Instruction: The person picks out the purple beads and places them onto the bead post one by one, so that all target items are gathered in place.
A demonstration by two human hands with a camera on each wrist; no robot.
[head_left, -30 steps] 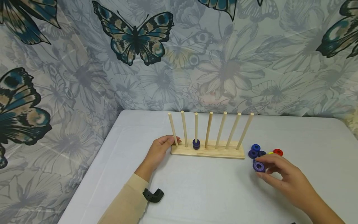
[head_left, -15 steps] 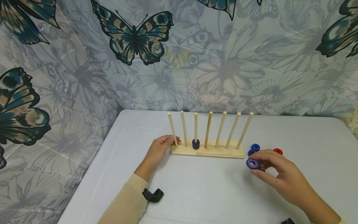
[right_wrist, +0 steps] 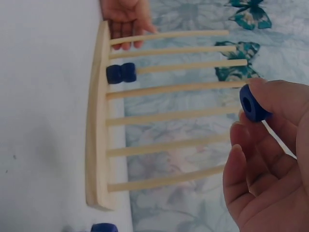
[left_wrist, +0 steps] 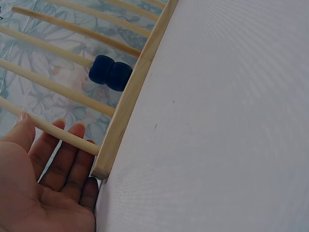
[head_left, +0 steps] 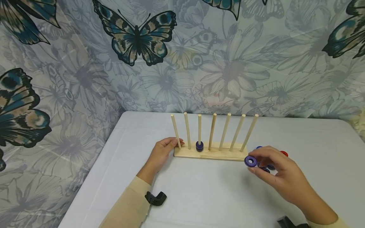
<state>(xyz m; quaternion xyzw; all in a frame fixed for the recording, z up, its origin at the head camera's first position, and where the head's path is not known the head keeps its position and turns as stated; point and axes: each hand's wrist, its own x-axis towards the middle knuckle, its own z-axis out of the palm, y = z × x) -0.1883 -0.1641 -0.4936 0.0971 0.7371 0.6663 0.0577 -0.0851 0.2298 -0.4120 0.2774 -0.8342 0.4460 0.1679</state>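
Note:
A wooden rack point(head_left: 211, 154) with a row of upright pegs stands on the white table. Two dark blue-purple rings point(head_left: 199, 146) are stacked on its third peg from the left. At the left end, my left hand point(head_left: 162, 152) rests around the outermost peg point(left_wrist: 72, 137), fingers loosely extended behind it and thumb tip right at the wood. My right hand point(head_left: 280, 169) pinches a purple ring point(right_wrist: 256, 110) between thumb and index finger, its hole facing the head camera. In the head view this ring overlaps the base's right end.
Behind my right hand lie loose rings, partly hidden, among them a red ring point(head_left: 284, 153) and a blue ring point(head_left: 259, 147). A butterfly-patterned cloth point(head_left: 159, 85) hangs behind the table's back edge. Black wrist devices point(head_left: 156, 199) sit at both sleeves.
My right hand has moved left and slightly up with the purple ring, from beside the loose rings to the rack's right end. My left hand and the rack have stayed put.

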